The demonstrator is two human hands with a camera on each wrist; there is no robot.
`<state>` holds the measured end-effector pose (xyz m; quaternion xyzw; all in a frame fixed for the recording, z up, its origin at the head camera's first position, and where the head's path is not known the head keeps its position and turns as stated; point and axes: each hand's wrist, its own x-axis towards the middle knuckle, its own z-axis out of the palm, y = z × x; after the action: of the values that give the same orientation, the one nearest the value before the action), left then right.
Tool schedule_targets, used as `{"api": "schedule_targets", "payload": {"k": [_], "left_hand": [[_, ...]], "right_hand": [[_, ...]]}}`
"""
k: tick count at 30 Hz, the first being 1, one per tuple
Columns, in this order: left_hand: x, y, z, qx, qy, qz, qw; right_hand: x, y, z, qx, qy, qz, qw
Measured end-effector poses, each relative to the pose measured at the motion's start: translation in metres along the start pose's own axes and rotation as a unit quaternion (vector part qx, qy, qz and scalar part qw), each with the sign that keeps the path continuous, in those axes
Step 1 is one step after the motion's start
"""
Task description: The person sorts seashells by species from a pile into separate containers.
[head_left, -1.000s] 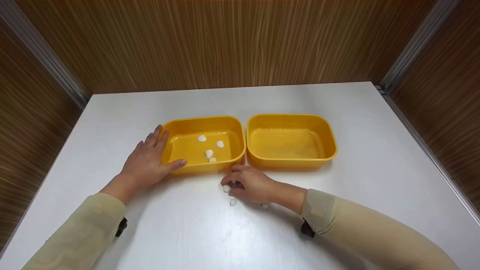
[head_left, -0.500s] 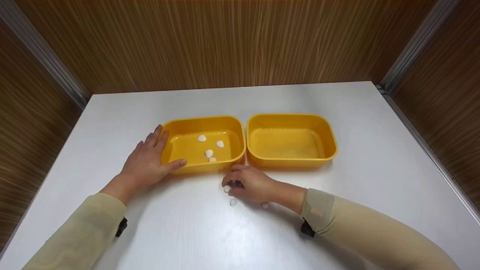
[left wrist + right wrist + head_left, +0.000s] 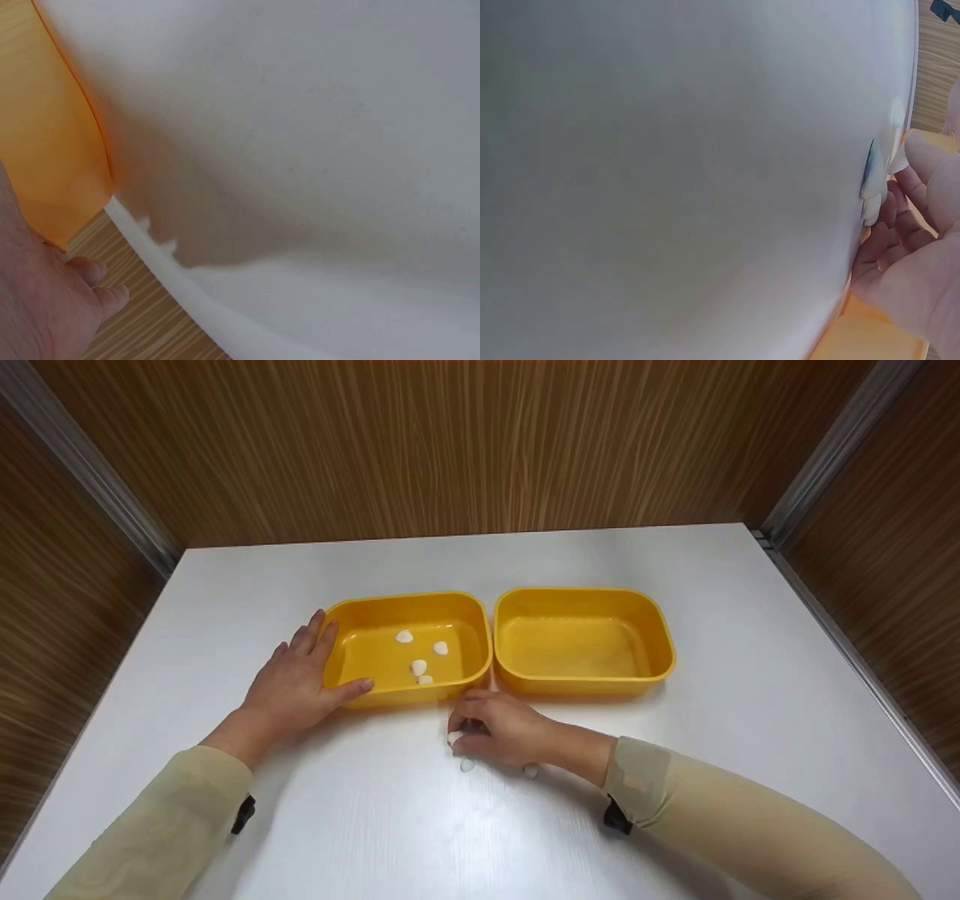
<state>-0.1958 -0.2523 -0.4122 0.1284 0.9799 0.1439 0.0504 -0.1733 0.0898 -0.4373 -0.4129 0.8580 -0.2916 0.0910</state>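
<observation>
In the head view my left hand [image 3: 292, 682] rests at the left end of the left yellow bin [image 3: 409, 598], fingers along its side and thumb over its front rim. Several small white shell-like pieces [image 3: 404, 637] lie inside that bin. In front of it, low over the table, my right hand [image 3: 504, 727] pinches one white shell-like piece [image 3: 454, 737] between thumb and fingers. Two more pieces, one nearer piece [image 3: 467, 765] and one under the wrist [image 3: 531, 770], lie on the table. The right wrist view shows the pinched piece [image 3: 900, 160] partly covered by fingers.
A second yellow bin [image 3: 585, 684] stands right against the first, with nothing seen in it. Both are on a white table [image 3: 360, 825]. Wood-grain panels [image 3: 480, 450] enclose the back and sides.
My right hand's fingertips have drawn slightly to the right and closed in on the white piece, which is more covered now. The left hand and both bins have stayed put.
</observation>
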Motion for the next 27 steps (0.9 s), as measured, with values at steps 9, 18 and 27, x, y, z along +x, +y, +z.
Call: {"api": "schedule_targets", "payload": {"k": [9,18,27], "left_hand": [[0.000,0.000,0.000,0.003,0.006,-0.001,1.0000],[0.000,0.000,-0.001,-0.001,0.008,-0.001,1.0000],[0.000,0.000,-0.001,-0.005,0.003,0.001,1.0000]], "right_hand": [[0.000,-0.005,-0.010,0.034,-0.002,-0.041,0.999],[0.014,-0.028,-0.041,0.033,0.065,-0.125,0.990],[0.039,-0.020,-0.066,0.018,0.121,-0.056,0.991]]}}
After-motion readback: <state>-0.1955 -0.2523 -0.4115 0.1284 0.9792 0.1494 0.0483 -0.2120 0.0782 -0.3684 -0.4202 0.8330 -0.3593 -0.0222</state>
